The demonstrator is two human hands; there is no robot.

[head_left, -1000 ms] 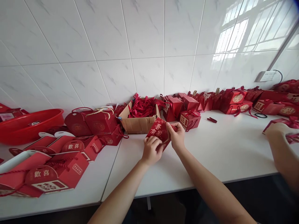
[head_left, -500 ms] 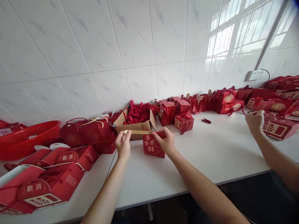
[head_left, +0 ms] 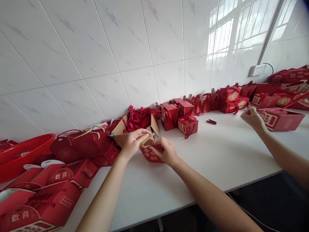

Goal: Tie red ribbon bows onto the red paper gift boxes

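Between my two hands a tan ribbon strap [head_left: 145,141] is bent into a loop just above a small red gift box [head_left: 150,155] with gold characters. My left hand [head_left: 135,140] pinches the strap's upper end with its fingers closed. My right hand [head_left: 166,150] is closed at the lower end of the strap, close to the box top; its fingers partly cover the box. The box stands on the white table [head_left: 188,167], in front of an open cardboard box [head_left: 120,137] of dark red ribbons [head_left: 140,117].
Red gift boxes [head_left: 50,193] and a red basin [head_left: 31,153] fill the left side. A bow-tied box [head_left: 187,125] stands right of the carton, near a short ribbon piece [head_left: 211,121]. At the right, another person's hand [head_left: 253,118] is at a red box [head_left: 283,120].
My left hand has moved toward my right, and the strap, stretched straight before, is now folded into a loop. The camera view has shifted slightly. The other person's hand has moved.
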